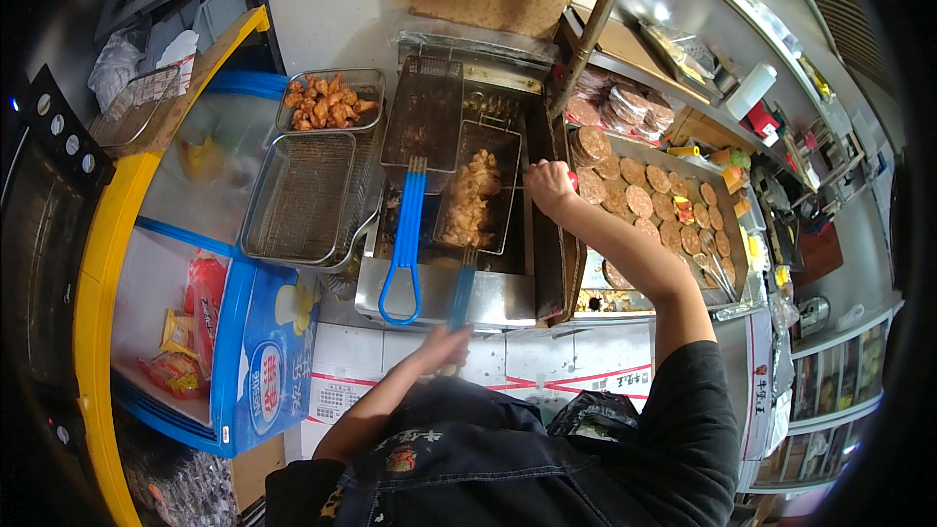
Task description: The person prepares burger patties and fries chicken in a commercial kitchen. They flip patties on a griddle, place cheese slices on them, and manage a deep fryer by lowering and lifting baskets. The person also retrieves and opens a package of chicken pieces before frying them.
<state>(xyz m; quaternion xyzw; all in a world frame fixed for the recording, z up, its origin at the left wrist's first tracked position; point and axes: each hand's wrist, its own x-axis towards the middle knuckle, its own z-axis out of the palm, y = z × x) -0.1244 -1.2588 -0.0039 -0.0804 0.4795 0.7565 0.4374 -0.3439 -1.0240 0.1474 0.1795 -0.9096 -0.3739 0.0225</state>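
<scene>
A wire fryer basket full of fried battered pieces sits at the deep fryer, its blue handle pointing towards me. My left hand, blurred, is at the near end of that handle; whether its fingers are closed round it is unclear. My right hand is closed on a red-handled tool, whose thin metal shaft reaches left over the basket's right side. Just left, a second fryer basket with a blue handle holds no visible food.
A wire basket of fried chicken pieces and a bare wire basket stand left. Further left is a blue-edged chest freezer. Right of a dark upright divider, round patties and metal tongs lie on a griddle.
</scene>
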